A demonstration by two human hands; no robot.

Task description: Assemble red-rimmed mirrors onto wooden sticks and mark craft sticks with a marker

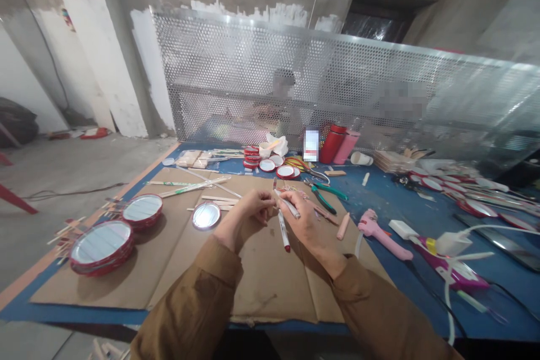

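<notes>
My left hand is closed above the middle of the cardboard sheet, fingertips pinched together. What lies between them is too small to make out. Right beside it, my right hand curls its fingers around a slim white pen-like stick. A white marker with a dark red end points down below the two hands; whether it is held or lies on the cardboard I cannot tell. To the left of my left hand, a round mirror-like disc with a dark red rim lies near several thin wooden sticks.
Stacks of red-rimmed discs stand at left. Green-handled pliers, a pink glue gun and a purple power strip with cables lie at right. Behind are a phone, a red bottle and a perforated metal screen.
</notes>
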